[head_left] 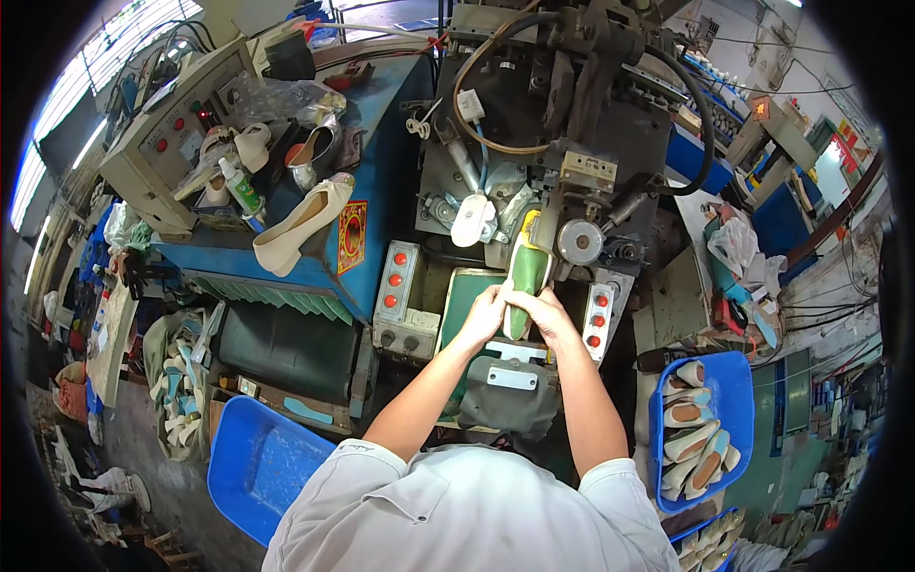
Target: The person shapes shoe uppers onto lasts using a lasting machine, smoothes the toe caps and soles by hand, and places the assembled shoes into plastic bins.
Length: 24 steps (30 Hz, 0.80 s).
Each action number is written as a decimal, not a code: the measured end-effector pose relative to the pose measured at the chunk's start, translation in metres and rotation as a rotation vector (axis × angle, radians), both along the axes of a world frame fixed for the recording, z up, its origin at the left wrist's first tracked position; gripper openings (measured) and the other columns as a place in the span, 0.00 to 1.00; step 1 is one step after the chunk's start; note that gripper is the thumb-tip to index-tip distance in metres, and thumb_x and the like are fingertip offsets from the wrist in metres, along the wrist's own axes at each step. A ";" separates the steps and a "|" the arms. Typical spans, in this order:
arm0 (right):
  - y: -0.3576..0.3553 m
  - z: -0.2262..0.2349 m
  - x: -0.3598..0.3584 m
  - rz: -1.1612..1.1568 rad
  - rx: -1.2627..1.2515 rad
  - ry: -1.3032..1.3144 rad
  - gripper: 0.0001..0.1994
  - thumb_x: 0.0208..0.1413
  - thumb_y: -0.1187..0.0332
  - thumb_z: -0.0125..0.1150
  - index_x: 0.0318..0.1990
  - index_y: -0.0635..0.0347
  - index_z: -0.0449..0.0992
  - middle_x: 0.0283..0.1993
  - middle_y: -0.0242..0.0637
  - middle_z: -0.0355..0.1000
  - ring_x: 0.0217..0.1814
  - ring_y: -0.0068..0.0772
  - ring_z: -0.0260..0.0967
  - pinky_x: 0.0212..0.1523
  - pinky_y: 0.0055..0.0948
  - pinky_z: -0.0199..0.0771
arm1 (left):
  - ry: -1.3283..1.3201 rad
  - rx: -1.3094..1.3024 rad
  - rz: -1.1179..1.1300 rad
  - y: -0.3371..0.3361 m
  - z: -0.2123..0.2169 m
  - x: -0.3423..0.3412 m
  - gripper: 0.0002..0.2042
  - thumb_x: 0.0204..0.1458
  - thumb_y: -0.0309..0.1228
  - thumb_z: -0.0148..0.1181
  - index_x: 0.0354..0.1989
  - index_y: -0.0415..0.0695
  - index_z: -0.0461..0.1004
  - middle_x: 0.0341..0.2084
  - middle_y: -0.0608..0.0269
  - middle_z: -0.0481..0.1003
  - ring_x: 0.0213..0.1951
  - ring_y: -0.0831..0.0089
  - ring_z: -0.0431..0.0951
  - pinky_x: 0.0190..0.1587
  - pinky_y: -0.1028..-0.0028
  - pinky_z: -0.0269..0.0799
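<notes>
A green shoe last with a shoe upper on it (526,272) stands toe-up in the jaws of a dark lasting machine (572,105). My left hand (484,315) grips the lower left side of the last. On its lower right side my right hand (545,312) holds it too, fingers wrapped over the heel end. Both forearms rise from the lower edge, in short white sleeves. A white pad-shaped part (473,219) of the machine hangs just left of the last.
Two button panels with red buttons (395,276) (598,319) flank my hands. A cream pump shoe (303,221) lies on the blue bench (381,172) at left, near a grey control box (170,129). Blue crates sit at lower left (257,462) and right (736,391), the right one holding several shoes.
</notes>
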State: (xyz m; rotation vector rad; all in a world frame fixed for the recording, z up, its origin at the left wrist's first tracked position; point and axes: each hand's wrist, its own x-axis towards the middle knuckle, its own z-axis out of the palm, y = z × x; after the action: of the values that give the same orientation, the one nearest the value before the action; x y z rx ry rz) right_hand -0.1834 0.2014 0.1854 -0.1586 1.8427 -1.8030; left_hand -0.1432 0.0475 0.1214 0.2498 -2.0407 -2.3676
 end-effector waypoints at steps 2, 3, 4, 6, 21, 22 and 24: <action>-0.001 -0.008 -0.001 -0.039 0.001 0.043 0.23 0.57 0.58 0.74 0.56 0.60 0.80 0.49 0.36 0.80 0.50 0.29 0.78 0.52 0.32 0.78 | -0.016 -0.017 0.000 -0.001 -0.002 0.000 0.29 0.73 0.54 0.51 0.56 0.33 0.76 0.44 0.59 0.80 0.44 0.75 0.78 0.50 0.74 0.74; 0.000 -0.012 -0.002 -0.055 0.001 0.069 0.22 0.57 0.58 0.74 0.55 0.60 0.81 0.49 0.36 0.80 0.50 0.29 0.78 0.52 0.32 0.78 | -0.038 -0.030 -0.005 -0.001 -0.004 0.001 0.29 0.73 0.54 0.51 0.56 0.33 0.76 0.44 0.59 0.80 0.45 0.76 0.78 0.50 0.74 0.74; 0.001 -0.013 -0.003 -0.049 -0.006 0.069 0.22 0.57 0.58 0.74 0.55 0.60 0.81 0.49 0.36 0.80 0.50 0.29 0.78 0.52 0.32 0.78 | -0.044 0.015 -0.005 -0.003 -0.006 0.003 0.28 0.73 0.54 0.51 0.56 0.35 0.77 0.44 0.61 0.80 0.44 0.79 0.78 0.49 0.76 0.74; 0.002 -0.017 -0.005 -0.046 0.088 0.063 0.21 0.57 0.57 0.74 0.53 0.61 0.82 0.47 0.36 0.81 0.49 0.29 0.78 0.52 0.32 0.78 | -0.078 0.089 0.034 -0.006 -0.013 0.015 0.28 0.73 0.54 0.50 0.56 0.36 0.77 0.43 0.62 0.80 0.43 0.79 0.78 0.49 0.76 0.74; 0.001 -0.026 -0.012 -0.075 0.070 0.170 0.34 0.53 0.56 0.77 0.61 0.69 0.69 0.49 0.42 0.77 0.50 0.33 0.78 0.51 0.33 0.80 | -0.203 0.112 0.448 -0.014 -0.050 0.187 0.18 0.77 0.38 0.46 0.57 0.38 0.78 0.43 0.59 0.82 0.44 0.75 0.81 0.49 0.74 0.78; -0.002 -0.025 -0.012 -0.059 0.073 0.141 0.36 0.53 0.55 0.78 0.62 0.69 0.68 0.52 0.44 0.76 0.54 0.34 0.77 0.55 0.35 0.79 | -0.184 0.116 0.478 -0.010 -0.048 0.193 0.17 0.77 0.38 0.47 0.56 0.38 0.78 0.42 0.60 0.82 0.43 0.76 0.81 0.48 0.75 0.78; -0.002 -0.025 -0.009 -0.026 0.074 0.114 0.38 0.53 0.54 0.78 0.63 0.70 0.68 0.56 0.46 0.75 0.57 0.35 0.76 0.59 0.37 0.78 | -0.170 0.101 0.504 -0.002 -0.044 0.203 0.16 0.76 0.37 0.49 0.56 0.38 0.78 0.42 0.60 0.82 0.42 0.76 0.81 0.48 0.75 0.77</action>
State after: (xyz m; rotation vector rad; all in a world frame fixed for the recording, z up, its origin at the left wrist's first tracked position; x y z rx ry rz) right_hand -0.1922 0.1991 0.1608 -0.2142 1.9960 -1.7730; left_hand 0.0597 0.0454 0.0774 0.8773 -1.6536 -2.1841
